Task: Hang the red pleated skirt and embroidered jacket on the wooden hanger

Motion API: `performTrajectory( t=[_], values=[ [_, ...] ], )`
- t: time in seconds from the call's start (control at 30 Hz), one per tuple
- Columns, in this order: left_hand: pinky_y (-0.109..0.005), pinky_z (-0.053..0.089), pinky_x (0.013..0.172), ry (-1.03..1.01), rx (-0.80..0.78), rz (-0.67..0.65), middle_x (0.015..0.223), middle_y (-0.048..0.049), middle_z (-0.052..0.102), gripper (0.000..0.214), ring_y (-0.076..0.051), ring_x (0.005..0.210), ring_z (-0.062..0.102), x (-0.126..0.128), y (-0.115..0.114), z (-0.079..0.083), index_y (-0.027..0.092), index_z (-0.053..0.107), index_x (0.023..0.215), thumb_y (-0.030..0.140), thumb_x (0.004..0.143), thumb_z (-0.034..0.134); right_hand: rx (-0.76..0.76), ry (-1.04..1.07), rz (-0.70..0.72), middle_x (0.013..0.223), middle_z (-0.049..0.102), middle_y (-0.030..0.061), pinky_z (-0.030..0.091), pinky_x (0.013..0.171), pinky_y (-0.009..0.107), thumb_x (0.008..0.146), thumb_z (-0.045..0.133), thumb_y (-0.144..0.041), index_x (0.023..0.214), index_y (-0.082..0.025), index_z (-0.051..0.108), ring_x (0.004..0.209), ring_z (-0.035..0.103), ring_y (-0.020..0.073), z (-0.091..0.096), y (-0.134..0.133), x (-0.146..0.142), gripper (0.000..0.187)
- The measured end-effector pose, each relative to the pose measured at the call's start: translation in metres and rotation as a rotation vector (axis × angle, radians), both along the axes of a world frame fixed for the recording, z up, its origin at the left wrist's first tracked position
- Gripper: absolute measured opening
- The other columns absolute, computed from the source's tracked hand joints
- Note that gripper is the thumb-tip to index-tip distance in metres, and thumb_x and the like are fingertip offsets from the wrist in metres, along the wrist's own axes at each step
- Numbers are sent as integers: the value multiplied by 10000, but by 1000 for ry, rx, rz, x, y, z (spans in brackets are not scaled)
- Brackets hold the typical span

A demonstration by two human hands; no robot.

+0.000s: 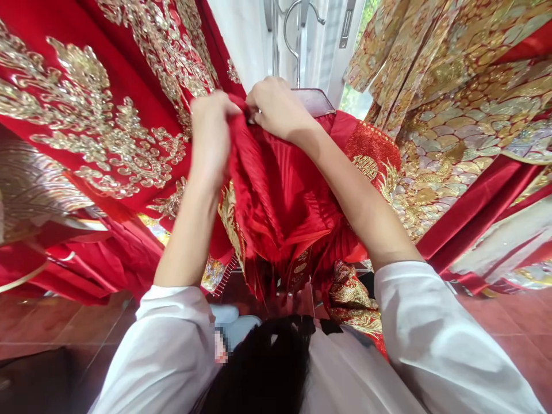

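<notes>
A red pleated skirt with gold embroidery hangs in front of me from a dark hanger with a metal hook. My left hand is closed on the skirt's top edge at the left. My right hand pinches the same waistband beside the hanger. The two hands nearly touch. Both forearms are bare below white sleeves.
A red garment with gold embroidery hangs at the left, and a gold scale-patterned garment hangs at the right. White curtains and a window lie behind. The floor is reddish tile. Dark hair shows at the bottom.
</notes>
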State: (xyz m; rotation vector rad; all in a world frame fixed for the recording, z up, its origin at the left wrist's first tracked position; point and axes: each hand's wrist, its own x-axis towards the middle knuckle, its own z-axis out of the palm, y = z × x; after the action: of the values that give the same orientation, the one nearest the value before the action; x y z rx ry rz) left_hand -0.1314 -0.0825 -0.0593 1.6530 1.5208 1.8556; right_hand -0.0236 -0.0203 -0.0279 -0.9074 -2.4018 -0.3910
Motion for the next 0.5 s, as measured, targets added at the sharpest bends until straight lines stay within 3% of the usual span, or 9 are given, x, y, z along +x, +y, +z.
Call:
performTrajectory(
  t=[0.1,0.17,0.3,0.4,0.5],
  values=[
    [-352,477,733,241,-152,-83,539,13,366,329,-188,708,573,19,-11,-38,191,338,534,101,768,552,18,44,49,641,585,-34,398,895,277,888,334,-142,494,-154,379,886,605,60,-4,11,-2,397],
    [-391,464,774,375,-213,-48,535,6,381,337,-225,747,576,16,-15,-56,191,369,548,202,767,625,36,99,117,672,610,-24,397,918,286,921,293,-224,522,-156,439,903,598,61,-8,18,1,430],
    [-415,411,917,421,-8,138,715,-47,509,226,-264,967,550,-10,-15,-58,193,465,681,304,800,621,131,237,170,1046,653,1,364,1006,307,902,416,-266,869,-165,632,1083,541,112,-29,-5,27,240],
    [-381,391,966,354,101,201,889,-73,547,245,-265,1140,469,-25,-6,-51,210,468,768,331,761,681,202,476,-21,1161,618,34,356,1010,344,918,413,-239,1094,-194,610,1120,512,152,-72,-53,58,268],
    [-391,391,968,341,28,217,842,-73,538,321,-287,1150,468,-34,8,-52,214,436,748,400,756,697,145,756,-332,954,621,87,422,878,377,927,389,-319,985,-163,597,929,561,188,-136,-95,85,266]
  ],
)
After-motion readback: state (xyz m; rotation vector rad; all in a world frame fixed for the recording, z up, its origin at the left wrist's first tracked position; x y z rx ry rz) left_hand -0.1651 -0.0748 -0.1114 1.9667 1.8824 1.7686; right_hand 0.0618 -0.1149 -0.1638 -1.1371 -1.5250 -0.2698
